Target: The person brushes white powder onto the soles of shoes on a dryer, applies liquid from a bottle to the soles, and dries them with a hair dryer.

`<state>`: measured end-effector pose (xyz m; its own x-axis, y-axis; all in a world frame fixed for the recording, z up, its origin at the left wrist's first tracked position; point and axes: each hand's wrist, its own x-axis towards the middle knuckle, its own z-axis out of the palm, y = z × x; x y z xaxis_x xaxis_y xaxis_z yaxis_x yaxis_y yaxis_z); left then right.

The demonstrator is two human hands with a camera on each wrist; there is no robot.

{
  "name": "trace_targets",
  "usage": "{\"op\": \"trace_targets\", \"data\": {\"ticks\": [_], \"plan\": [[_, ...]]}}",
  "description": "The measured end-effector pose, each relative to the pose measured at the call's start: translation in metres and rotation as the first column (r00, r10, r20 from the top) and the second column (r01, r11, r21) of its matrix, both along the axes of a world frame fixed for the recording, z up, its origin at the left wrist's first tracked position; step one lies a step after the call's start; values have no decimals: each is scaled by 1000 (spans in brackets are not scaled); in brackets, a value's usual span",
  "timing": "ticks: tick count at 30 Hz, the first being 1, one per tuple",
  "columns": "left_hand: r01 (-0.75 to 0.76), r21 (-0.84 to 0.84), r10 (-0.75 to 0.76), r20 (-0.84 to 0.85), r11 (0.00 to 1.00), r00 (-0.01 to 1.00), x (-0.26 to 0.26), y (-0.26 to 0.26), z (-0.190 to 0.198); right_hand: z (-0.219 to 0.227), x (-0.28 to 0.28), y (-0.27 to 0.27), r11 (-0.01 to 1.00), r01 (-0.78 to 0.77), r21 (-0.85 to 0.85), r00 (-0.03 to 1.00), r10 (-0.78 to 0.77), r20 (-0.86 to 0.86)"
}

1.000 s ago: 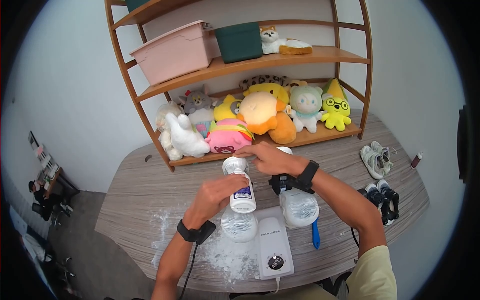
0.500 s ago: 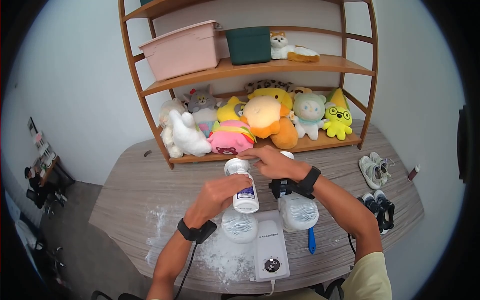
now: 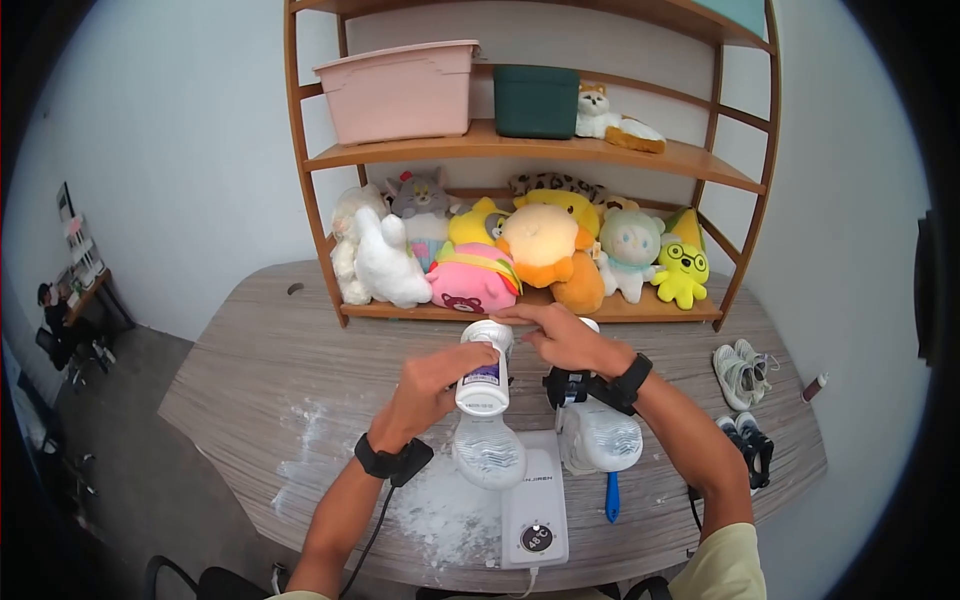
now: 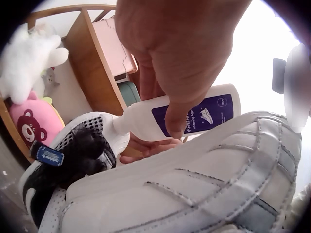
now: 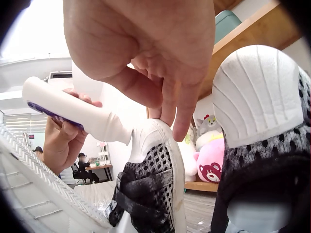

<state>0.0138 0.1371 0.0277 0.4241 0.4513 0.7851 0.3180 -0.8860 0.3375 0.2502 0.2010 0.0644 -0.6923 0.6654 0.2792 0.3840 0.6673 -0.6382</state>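
Note:
My left hand (image 3: 432, 385) grips a white bottle (image 3: 483, 392) with a purple label reading "Whitening Agent". The bottle is tilted, its narrow end at the white tip of a black-and-white mesh sneaker (image 5: 150, 170) with a blue adidas tag (image 4: 50, 155). At that same tip, the right hand (image 3: 570, 338) reaches over, its extended fingertips touching the sneaker's edge. This sneaker's wavy-grooved sole (image 3: 488, 452) faces me in the head view. A second sneaker (image 3: 602, 437) stands beside it, by the white NANJIREN device (image 3: 535, 500), whose round display shows 48°C.
White powder (image 3: 445, 520) is scattered on the wood-grain table (image 3: 250, 370). A blue handle (image 3: 613, 497) sticks out below the second sneaker. More shoes (image 3: 740, 375) and a small bottle (image 3: 815, 387) are at the right. Behind stands a shelf (image 3: 420, 152) with plush toys and bins.
The head view has shifted, so the shelf appears further right. My left hand has tilted the bottle slightly to the left; the right hand keeps its fingers at the sneaker's tip.

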Motion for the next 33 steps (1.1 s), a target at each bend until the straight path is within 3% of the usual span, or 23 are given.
{"op": "trace_targets", "data": {"ticks": [3, 7, 9, 10, 13, 18, 28, 33], "plan": [[3, -30, -1, 64, 1000, 998, -2, -6, -5, 0, -1, 0, 1000, -2, -22, 1000, 2, 6], [17, -182, 34, 269, 983, 962, 0, -1, -5, 0, -3, -2, 1000, -6, 30, 998, 8, -67], [42, -260, 71, 412, 965, 908, 2, 12, -5, 0, -2, -2, 999, 1, -41, 1000, -2, -13], [-5, -304, 130, 394, 953, 910, 1, 19, -3, 1, -2, -2, 997, 8, -76, 1000, -7, 14], [170, -431, 186, 667, 886, 722, 5, 27, 6, 7, -4, -7, 989, 2, -146, 1000, -4, -13], [267, -457, 247, 789, 849, 563, -11, 44, -12, 5, -6, -8, 989, 27, -147, 999, -32, -31], [427, -646, 538, 763, 633, 358, -21, 43, -67, 10, -10, -9, 991, 52, -122, 999, -52, 8], [494, -624, 555, 776, 606, 300, -19, 42, -79, 8, -13, -10, 991, 53, -127, 998, -55, -15]]}}
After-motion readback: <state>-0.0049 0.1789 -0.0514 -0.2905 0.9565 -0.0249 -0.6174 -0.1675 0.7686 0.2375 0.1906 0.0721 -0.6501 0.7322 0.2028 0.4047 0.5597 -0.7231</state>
